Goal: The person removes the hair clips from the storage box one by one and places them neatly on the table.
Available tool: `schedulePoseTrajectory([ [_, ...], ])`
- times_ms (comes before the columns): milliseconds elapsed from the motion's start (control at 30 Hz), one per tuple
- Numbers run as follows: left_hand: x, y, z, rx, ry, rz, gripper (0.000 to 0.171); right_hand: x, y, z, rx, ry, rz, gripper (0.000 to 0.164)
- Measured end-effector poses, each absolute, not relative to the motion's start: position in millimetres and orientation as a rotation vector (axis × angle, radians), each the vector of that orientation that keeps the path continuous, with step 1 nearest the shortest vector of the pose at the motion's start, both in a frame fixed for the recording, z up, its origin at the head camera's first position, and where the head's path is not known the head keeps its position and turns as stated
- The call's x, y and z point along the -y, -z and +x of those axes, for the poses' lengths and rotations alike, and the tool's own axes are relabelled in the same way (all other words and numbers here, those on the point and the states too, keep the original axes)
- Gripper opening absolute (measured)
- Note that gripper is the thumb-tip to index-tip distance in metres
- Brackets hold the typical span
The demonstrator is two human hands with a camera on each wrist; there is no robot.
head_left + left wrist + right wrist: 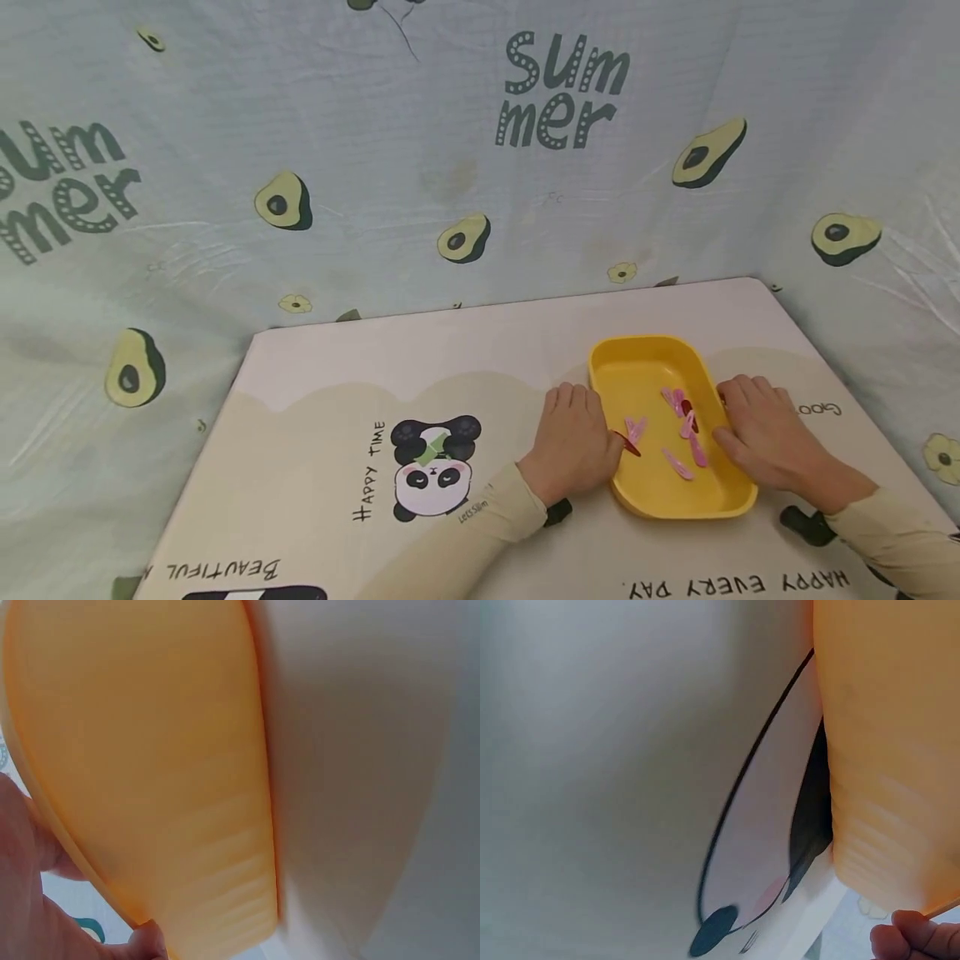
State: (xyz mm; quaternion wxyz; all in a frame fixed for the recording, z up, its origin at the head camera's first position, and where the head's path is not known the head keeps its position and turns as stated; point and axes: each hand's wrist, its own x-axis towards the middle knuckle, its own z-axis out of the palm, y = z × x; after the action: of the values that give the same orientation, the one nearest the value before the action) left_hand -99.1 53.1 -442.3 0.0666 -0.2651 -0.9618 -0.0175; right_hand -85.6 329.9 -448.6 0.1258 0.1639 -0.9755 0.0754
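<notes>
A yellow tray [686, 506] stands on the table toward the right. Small pink snap hair clips [677, 464] lie scattered inside it, along with a dark red clip [690, 414] partly under the pink ones. My left hand [573, 437] grips the tray's left rim; in the left wrist view its thumb and a finger pinch the edge. Beside the left thumb another red clip [628, 445] shows inside the tray. On the opposite side, my right hand [768, 433] holds the right rim, and its fingertips [913, 936] curl at the edge in the right wrist view.
The tabletop [315, 467] has a printed cover with a panda [433, 471] and lettering. Light cloth [375, 167] printed with avocados hangs behind and at both sides of the table.
</notes>
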Motion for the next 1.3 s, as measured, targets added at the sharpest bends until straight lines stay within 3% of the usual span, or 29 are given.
schedulePoseTrajectory([
  [200, -47, 443, -99, 2.881, -0.037, -0.777, 0.041, -321, 449, -87, 2.846, -0.222, 0.472, 0.037],
  [467, -38, 442, -102, 2.784, -0.160, -0.768, 0.029, -311, 450, -90, 2.868, -0.281, 0.468, 0.036],
  [1300, 2, 437, -108, 2.941, -0.142, -0.715, 0.031, -269, 450, -102, 2.881, -0.271, 0.492, 0.035],
])
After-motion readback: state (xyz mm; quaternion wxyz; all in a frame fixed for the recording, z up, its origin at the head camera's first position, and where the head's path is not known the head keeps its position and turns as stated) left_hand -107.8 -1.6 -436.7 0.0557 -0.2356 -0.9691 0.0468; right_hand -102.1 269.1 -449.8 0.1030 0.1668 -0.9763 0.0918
